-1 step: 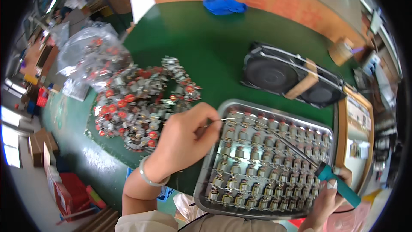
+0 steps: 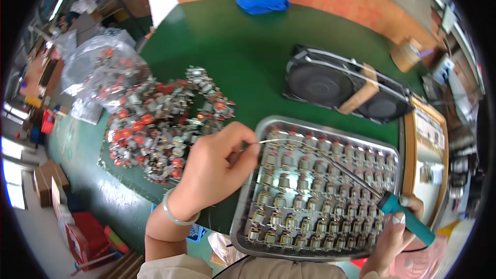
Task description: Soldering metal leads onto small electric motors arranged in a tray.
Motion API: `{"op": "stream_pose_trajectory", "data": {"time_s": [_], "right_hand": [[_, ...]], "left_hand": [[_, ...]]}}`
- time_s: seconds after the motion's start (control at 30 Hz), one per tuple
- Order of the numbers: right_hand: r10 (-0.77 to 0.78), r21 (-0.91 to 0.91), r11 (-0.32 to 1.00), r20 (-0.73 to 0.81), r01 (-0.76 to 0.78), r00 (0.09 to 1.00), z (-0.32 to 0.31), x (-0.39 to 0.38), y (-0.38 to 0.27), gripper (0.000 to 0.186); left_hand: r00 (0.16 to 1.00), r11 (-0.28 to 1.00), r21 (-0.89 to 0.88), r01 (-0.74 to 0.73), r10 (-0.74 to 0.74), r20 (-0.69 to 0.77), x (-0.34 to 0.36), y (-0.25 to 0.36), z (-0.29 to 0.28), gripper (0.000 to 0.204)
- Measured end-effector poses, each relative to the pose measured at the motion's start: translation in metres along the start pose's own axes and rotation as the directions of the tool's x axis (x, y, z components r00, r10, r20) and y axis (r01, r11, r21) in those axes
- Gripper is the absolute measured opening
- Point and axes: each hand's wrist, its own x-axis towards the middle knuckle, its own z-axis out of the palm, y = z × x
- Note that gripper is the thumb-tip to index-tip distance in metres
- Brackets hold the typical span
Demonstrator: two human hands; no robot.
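A steel tray (image 2: 238,217) in front of me holds rows of small metal electrical parts (image 2: 284,182) with pins. Over its upper left corner, my left hand (image 2: 222,163) pinches a thin silvery solder wire (image 2: 274,140), which bows rightward across the top rows. My right hand (image 2: 395,235), at the tray's lower right, is wrapped round the teal handle of a soldering iron (image 2: 405,220). Its long metal shaft slants up and left across the parts. The iron's tip and the wire's end come close together near the upper rows; whether they touch is too small to tell.
A heap of similar parts with red pieces (image 2: 150,129) lies left of the tray, beside a clear plastic bag (image 2: 106,70). Behind the tray stands a black twin-fan unit (image 2: 320,85) with a cardboard strip. A blue cloth (image 2: 262,3) lies at the green table's far edge.
The scene has shifted slightly left and up in the picture. Both hands keep their grips on the solder wire and soldering iron, with almost no movement over the tray.
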Motion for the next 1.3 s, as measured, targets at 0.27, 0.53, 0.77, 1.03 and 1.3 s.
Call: {"op": "stream_pose_trajectory", "data": {"time_s": [0.27,0.53,0.77,1.03,1.3], "right_hand": [[0.007,-0.016,1.000,0.096,-0.006,0.995,0.010,0.009,-0.008,0.035],[0.033,-0.029,0.999,0.135,-0.030,0.990,0.007,0.009,0.000,0.036],[0.060,-0.009,0.998,0.136,-0.059,0.989,0.010,0.010,0.004,0.034],[0.053,-0.017,0.999,0.138,-0.051,0.989,0.014,0.011,0.009,0.034],[0.023,-0.012,1.000,0.158,-0.021,0.987,0.014,0.010,0.006,0.034]], "left_hand": [[0.997,0.999,0.022,0.023,-0.025,0.074,0.005,-0.003,0.015,0.007],[0.991,0.994,0.087,0.060,-0.069,0.112,0.005,-0.006,0.025,0.006],[0.988,0.990,0.126,0.063,-0.080,0.131,0.006,-0.007,0.029,0.007],[0.988,0.988,0.145,0.056,-0.076,0.134,0.009,-0.009,0.032,0.007],[0.992,0.988,0.150,0.031,-0.049,0.120,0.007,-0.009,0.027,0.007]]}}
